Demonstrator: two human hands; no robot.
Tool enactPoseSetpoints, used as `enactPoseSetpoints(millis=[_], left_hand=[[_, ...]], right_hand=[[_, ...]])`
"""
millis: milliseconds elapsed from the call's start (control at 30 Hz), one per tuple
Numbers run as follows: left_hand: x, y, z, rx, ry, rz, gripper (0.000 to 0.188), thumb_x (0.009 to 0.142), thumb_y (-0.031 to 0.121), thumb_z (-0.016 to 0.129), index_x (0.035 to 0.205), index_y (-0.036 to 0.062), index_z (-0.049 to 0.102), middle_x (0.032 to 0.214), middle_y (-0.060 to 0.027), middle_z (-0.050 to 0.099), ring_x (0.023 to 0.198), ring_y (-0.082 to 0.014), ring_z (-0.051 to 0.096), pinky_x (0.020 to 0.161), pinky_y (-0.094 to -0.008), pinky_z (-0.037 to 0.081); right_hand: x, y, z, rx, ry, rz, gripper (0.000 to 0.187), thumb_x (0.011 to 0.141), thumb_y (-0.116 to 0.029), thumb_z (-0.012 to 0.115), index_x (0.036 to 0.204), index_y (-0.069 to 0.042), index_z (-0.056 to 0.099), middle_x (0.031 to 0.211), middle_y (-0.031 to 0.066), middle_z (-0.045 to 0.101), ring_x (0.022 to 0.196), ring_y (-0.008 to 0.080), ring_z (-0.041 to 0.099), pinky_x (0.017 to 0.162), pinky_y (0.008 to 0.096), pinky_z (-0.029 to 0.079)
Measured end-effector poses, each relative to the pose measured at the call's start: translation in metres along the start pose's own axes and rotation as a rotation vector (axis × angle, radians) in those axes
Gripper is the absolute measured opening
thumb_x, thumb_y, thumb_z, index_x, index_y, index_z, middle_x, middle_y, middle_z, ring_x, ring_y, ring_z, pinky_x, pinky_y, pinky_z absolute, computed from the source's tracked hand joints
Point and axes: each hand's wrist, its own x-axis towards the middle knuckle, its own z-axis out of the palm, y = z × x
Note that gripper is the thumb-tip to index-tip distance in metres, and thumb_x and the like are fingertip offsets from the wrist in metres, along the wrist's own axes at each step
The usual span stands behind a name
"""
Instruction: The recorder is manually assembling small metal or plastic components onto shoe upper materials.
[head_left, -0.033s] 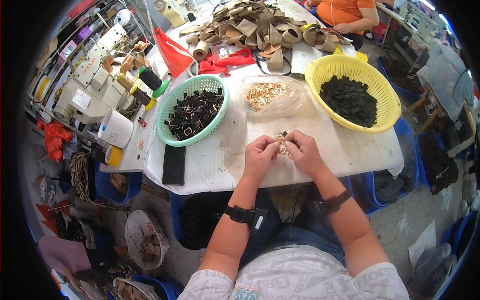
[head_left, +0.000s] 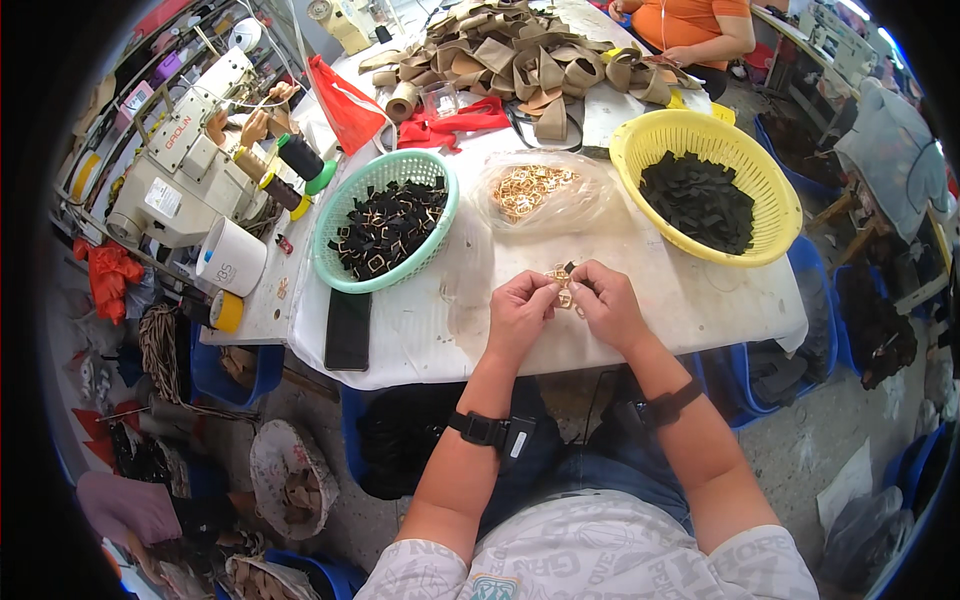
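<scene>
Over the front part of the table my left hand (head_left: 520,308) and my right hand (head_left: 612,306) meet, fingertips almost touching. My left thumb and fingers pinch a small gold buckle, mostly hidden by the fingertips. A short black strap piece (head_left: 570,267) pokes up from the closed fingers of my right hand. Several gold buckles (head_left: 563,297) show in the gap between the hands. Beyond them sits a clear plastic bag (head_left: 590,212) of gold buckles. A green basket (head_left: 452,200) at left holds black straps with gold buckles; a yellow basket (head_left: 785,215) at right holds black strap pieces.
A phone (head_left: 347,330) lies near the table's front left edge. Sewing machine (head_left: 185,150) and thread cones (head_left: 300,155) stand at left. Brown pieces (head_left: 510,55) are heaped at the far end, where a person in orange (head_left: 690,25) sits. Blue bins (head_left: 750,385) stand below the table.
</scene>
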Motion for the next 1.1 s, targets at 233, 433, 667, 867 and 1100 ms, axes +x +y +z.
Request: enactPoseSetpoints(millis=[233,433,667,867,1100], left_hand=[[0.000,0.000,0.000,-0.012,0.010,0.027,0.007,0.090,0.006,0.060,0.085,0.0011,0.062,0.070,-0.0016,0.061,0.055,-0.0050,0.050,0.048,-0.0188,0.038],[0.003,-0.006,-0.001,-0.024,0.062,0.044,0.008,0.091,0.007,0.059,0.086,0.0009,0.062,0.071,-0.0019,0.062,0.055,-0.0050,0.051,0.048,-0.0190,0.039],[0.003,-0.007,0.005,0.027,0.109,0.070,0.008,0.090,0.007,0.061,0.087,-0.0004,0.062,0.071,-0.0020,0.062,0.057,-0.0051,0.054,0.050,-0.0190,0.042],[0.001,-0.008,0.007,0.075,0.111,0.102,0.006,0.088,0.005,0.063,0.087,-0.0010,0.062,0.072,-0.0018,0.063,0.058,-0.0051,0.055,0.051,-0.0193,0.044],[0.000,-0.012,0.008,0.213,0.095,0.207,0.005,0.087,0.003,0.063,0.089,-0.0007,0.063,0.079,-0.0031,0.065,0.061,-0.0057,0.057,0.052,-0.0192,0.045]], right_hand=[[-0.001,-0.003,0.001,0.015,-0.006,0.048,0.009,0.086,-0.004,0.057,0.092,0.002,0.059,0.073,0.0117,0.063,0.061,0.0161,0.058,0.057,0.0291,0.047],[-0.004,-0.017,0.006,0.056,0.174,-0.032,0.010,0.091,-0.002,0.055,0.099,0.003,0.057,0.077,0.0079,0.063,0.062,0.0099,0.057,0.056,0.0242,0.044],[-0.006,-0.012,0.004,0.111,0.106,0.056,0.005,0.087,-0.001,0.061,0.084,0.002,0.059,0.066,0.0021,0.061,0.059,0.0053,0.054,0.051,0.0222,0.043],[-0.003,-0.003,0.005,-0.046,0.184,0.003,0.009,0.082,-0.003,0.064,0.076,0.001,0.059,0.060,0.0048,0.061,0.054,0.0071,0.056,0.050,0.0247,0.045],[-0.004,-0.005,0.006,-0.139,0.186,0.019,0.010,0.080,-0.005,0.066,0.075,0.000,0.059,0.060,0.0087,0.063,0.054,0.0101,0.059,0.051,0.0267,0.047]])
